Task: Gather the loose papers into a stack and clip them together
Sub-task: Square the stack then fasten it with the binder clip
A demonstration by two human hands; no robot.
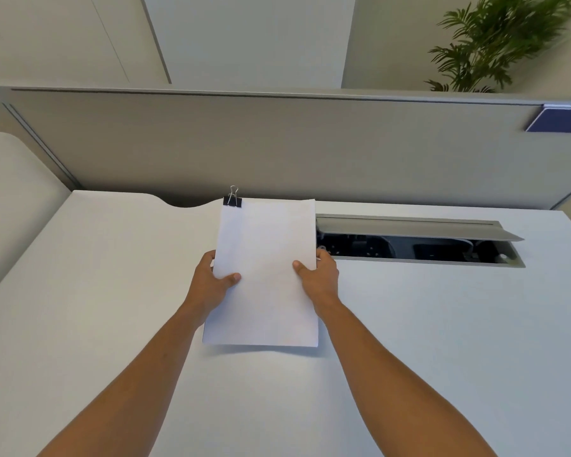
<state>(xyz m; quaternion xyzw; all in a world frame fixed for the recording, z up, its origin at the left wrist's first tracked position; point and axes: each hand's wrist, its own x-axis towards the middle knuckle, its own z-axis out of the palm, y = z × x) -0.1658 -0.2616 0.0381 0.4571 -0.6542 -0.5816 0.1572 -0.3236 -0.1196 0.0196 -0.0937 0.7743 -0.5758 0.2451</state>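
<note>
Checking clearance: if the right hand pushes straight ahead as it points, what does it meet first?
Probably the open cable tray recessed in the desk, just beyond the right hand; depth is unclear.

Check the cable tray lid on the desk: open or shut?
Open. The grey lid is tilted up, exposing the dark cable compartment beneath it, right of the paper stack.

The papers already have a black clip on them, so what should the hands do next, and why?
Probably lower the paper stack flat onto the desk and let go. The binder clip already grips its top left corner, and the edges look even. The left hand and right hand hold the sides, with the near edge lifted above its shadow. No loose sheets show on the desk.
</note>
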